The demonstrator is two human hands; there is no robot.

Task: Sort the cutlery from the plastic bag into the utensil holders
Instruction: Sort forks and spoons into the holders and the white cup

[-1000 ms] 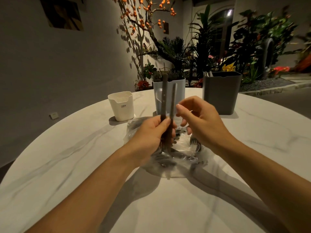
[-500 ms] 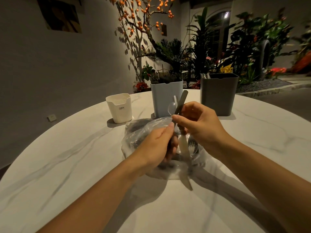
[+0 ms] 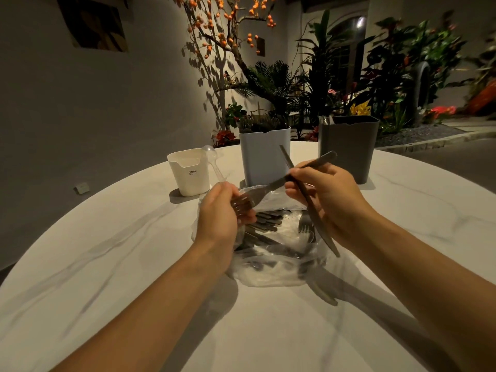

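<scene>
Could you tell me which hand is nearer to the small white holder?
Left. The left hand grips a clear spoon just right of the white holder; the right hand is farther right, before the dark grey holder.

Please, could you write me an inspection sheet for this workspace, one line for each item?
Surface: round white marble-look table, dim warm light.
Job's things: clear plastic bag in the middle with dark cutlery inside; fork and knife lifted above it; white holder, light grey holder and dark grey holder at the far side.
Clutter: clear plastic spoon, seen beside the white holder.
Grippers: left hand at the fork's tines; right hand grips the fork handle and the knife.
Cables: nothing seen.
Surroundings: grey wall with a picture, orange-berried tree, plants.
</scene>
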